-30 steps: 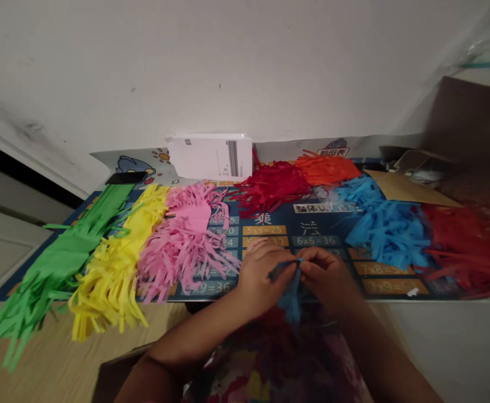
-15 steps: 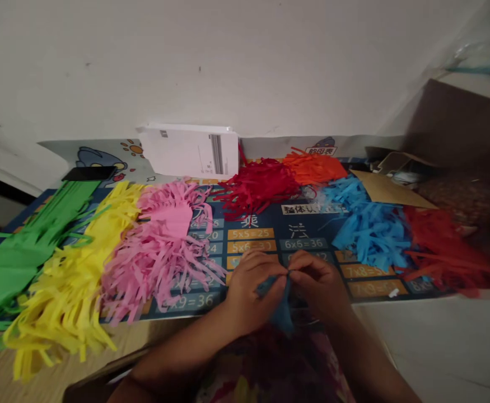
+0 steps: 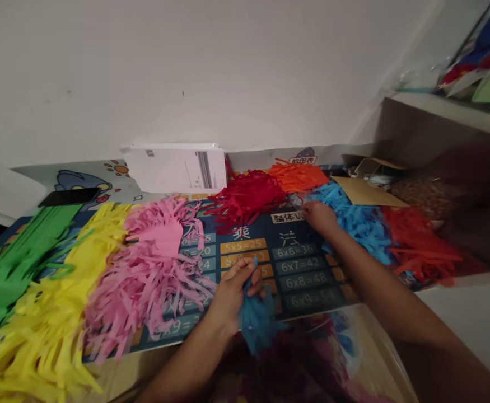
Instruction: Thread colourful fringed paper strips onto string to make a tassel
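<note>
My left hand [image 3: 240, 282] is closed around the twisted top of a blue fringed paper tassel [image 3: 258, 324]. The tassel's strips hang down below the fingers, over the table's front edge. Farther back, my right hand [image 3: 318, 215] has its fingers drawn together beside a small clear plastic bag [image 3: 295, 200]. Whatever lies between those fingertips is too small to make out. Close to that hand are orange fringed paper [image 3: 299, 175], red fringed paper [image 3: 251, 196] and a pile of blue fringed paper [image 3: 364, 224].
Pink [image 3: 152, 268], yellow [image 3: 55, 296] and green fringed paper [image 3: 18, 268] cover the left side. A phone [image 3: 70, 196] lies behind them. A white box [image 3: 177, 168] leans at the wall. On the right are a brown card [image 3: 366, 192] and more red fringe [image 3: 421, 240].
My right hand has left the blue tassel and reached forward to the clear plastic bag. My left hand still holds the tassel, slightly lower and to the left. The view has shifted right.
</note>
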{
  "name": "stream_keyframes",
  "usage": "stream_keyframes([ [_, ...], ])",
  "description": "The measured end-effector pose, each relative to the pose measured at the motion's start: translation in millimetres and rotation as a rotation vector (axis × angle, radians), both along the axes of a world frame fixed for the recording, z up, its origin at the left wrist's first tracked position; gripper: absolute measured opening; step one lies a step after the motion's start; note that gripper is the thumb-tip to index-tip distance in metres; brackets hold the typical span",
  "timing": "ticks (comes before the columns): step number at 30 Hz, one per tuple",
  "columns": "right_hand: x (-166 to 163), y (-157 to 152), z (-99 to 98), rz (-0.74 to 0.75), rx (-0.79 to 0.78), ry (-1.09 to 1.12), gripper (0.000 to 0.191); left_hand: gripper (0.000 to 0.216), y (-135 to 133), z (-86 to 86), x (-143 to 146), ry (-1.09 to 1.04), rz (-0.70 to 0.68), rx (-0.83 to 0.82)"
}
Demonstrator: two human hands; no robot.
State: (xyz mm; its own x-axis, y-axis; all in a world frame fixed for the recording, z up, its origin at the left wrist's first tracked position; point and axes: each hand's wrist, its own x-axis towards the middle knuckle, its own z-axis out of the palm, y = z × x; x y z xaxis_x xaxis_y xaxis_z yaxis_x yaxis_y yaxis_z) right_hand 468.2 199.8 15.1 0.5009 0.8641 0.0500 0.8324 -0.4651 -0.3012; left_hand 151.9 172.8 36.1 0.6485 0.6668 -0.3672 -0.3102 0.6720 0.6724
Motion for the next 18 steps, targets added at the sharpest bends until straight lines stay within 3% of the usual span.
stream_keyframes([
  [5,0,4,-5.7,0.036,-0.124,-0.054,0.023,0.051,0,-1.0,-3,0.051,-0.002,0.086],
  [10,4,4,-2.4,0.017,-0.136,-0.03,0.023,0.048,-9,-3.4,-1,0.119,-0.023,0.282],
  [14,-8,-12,13.5,0.009,-0.018,0.007,0.025,0.046,-12,-6.4,-2,0.164,0.003,0.438],
  [16,-29,-30,18.9,0.043,0.058,0.052,0.027,0.044,-12,-8.1,-4,0.176,0.035,0.462],
  [18,-60,-53,17.1,0.111,0.166,0.231,0.028,0.043,-13,-9.9,-5,0.178,0.059,0.449],
])
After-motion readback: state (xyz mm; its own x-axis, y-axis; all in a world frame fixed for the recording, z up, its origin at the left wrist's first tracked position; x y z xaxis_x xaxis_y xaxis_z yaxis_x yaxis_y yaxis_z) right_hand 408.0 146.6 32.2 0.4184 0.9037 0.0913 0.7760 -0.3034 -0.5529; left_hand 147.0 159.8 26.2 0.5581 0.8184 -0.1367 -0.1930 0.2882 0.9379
